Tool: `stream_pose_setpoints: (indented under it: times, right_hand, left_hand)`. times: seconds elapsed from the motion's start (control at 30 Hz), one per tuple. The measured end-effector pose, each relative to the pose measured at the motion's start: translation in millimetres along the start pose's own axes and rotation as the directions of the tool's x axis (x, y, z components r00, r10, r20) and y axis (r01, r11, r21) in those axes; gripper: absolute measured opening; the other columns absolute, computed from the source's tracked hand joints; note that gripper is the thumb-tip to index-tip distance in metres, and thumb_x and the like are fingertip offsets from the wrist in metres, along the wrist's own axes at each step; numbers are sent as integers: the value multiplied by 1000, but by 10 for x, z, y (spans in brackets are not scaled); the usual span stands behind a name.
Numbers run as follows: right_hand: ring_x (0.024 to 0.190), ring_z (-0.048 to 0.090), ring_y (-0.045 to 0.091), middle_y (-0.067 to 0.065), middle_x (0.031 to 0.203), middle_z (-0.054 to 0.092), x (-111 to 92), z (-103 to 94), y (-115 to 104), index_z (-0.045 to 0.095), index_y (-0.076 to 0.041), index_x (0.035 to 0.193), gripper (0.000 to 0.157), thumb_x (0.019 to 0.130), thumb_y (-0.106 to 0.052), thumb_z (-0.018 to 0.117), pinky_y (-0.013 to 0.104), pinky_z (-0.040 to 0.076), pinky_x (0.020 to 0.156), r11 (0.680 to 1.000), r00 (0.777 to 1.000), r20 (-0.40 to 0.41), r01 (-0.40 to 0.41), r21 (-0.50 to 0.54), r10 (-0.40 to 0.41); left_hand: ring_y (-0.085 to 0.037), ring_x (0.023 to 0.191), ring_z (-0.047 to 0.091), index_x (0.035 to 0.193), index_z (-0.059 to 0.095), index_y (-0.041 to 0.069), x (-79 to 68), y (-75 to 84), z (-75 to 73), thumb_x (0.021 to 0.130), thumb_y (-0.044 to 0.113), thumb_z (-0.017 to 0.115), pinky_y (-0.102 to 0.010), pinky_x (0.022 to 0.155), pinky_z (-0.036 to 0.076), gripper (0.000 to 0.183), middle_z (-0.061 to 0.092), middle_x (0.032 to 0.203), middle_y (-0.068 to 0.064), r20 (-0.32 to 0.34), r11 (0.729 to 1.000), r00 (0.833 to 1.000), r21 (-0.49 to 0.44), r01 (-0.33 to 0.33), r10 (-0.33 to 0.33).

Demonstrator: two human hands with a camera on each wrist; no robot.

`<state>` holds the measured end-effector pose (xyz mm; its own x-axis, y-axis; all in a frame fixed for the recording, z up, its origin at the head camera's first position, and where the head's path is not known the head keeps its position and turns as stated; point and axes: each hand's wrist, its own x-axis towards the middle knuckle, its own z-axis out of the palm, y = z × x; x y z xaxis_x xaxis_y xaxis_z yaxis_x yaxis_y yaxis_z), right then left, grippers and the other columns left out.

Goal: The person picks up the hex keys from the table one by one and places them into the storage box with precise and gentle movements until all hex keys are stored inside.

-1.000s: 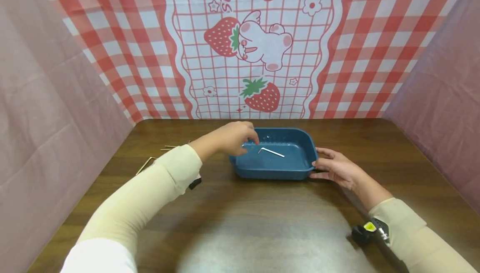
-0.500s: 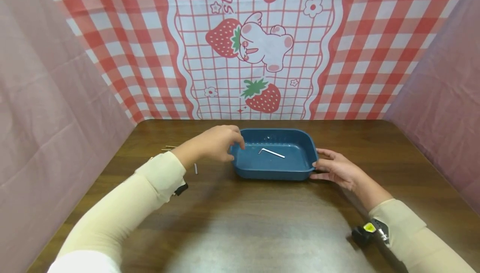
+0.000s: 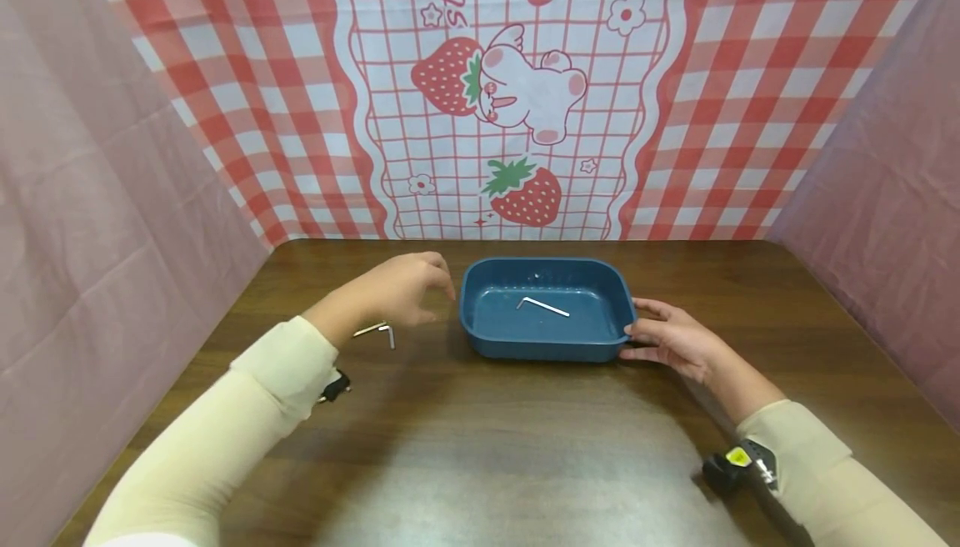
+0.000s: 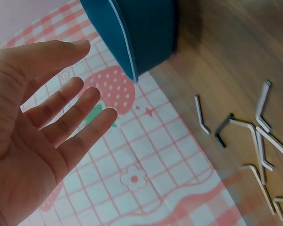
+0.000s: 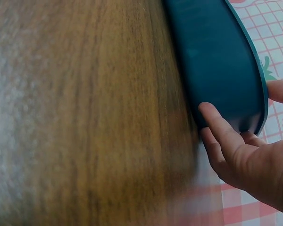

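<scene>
A blue rectangular tray (image 3: 547, 350) sits on the wooden table, with one silver L-shaped hex key (image 3: 547, 307) lying on its floor. My left hand (image 3: 401, 288) hovers just left of the tray, palm bare and fingers loosely spread in the left wrist view. Under and beyond that hand, several more hex keys (image 4: 263, 108) lie scattered on the table; most are hidden behind the arm in the head view. At the tray's right end, my right hand (image 3: 678, 343) touches the wall with extended, spread fingers (image 5: 221, 125).
Behind the table (image 3: 480, 464) hangs a red-and-white checked cloth (image 3: 300, 113) printed with strawberries. Pink cloths (image 3: 892, 155) close off both sides. A black wrist device (image 3: 723, 470) is strapped to the right forearm.
My left hand has moved left from over the tray to beside it, uncovering the tray's left end and some hex keys on the table. The right hand has stayed at the tray.
</scene>
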<state>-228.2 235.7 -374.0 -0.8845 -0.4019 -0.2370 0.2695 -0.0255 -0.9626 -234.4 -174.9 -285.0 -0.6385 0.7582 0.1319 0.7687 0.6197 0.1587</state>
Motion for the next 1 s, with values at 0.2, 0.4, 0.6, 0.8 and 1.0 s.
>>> stream_pose_setpoints:
  times: [0.2, 0.4, 0.6, 0.8, 1.0]
  right_hand:
    - [101, 64, 22, 22, 125, 51, 5, -11, 8, 1, 6, 152, 80, 94, -1, 56, 49, 49, 91, 1000, 1000, 2, 3, -1, -3]
    - [100, 65, 22, 22, 125, 52, 6, -32, 15, 2, 7, 151, 79, 94, -2, 56, 49, 48, 92, 1000, 1000, 7, 7, 0, -7]
    - [100, 65, 22, 22, 125, 52, 9, -21, 4, 2, 6, 151, 80, 94, -1, 57, 48, 50, 91, 1000, 1000, 4, 2, 6, -2]
    - [100, 65, 22, 16, 118, 58, 0, -9, -14, 1, 6, 152, 79, 94, 0, 55, 47, 51, 90, 1000, 1000, 3, -3, 6, 3]
    - [100, 65, 23, 15, 115, 60, -12, -1, -13, 0, 6, 152, 79, 95, -1, 55, 47, 50, 90, 1000, 1000, 9, -9, 3, 9]
  left_hand:
    - [-23, 95, 61, 95, 73, 9, -192, -43, -22, 69, 5, 81, -40, 86, 50, 27, 62, 103, -7, -32, 999, 999, 16, 40, -39]
    - [-24, 97, 60, 98, 74, 9, -356, -86, -36, 68, 5, 81, -41, 87, 50, 31, 61, 103, -6, -56, 997, 996, -6, 74, -74]
    - [-26, 101, 60, 103, 74, 8, -536, -130, -60, 70, 3, 82, -44, 87, 50, 34, 61, 107, -6, -70, 992, 990, -40, 117, -119]
    - [-27, 96, 62, 100, 74, 5, -659, -185, -74, 67, -2, 78, -44, 83, 51, 34, 63, 104, -9, -116, 993, 987, -42, 110, -114]
    - [-25, 92, 62, 99, 75, 8, -727, -224, -89, 69, 0, 80, -43, 81, 52, 32, 63, 101, -7, -116, 993, 987, -32, 113, -116]
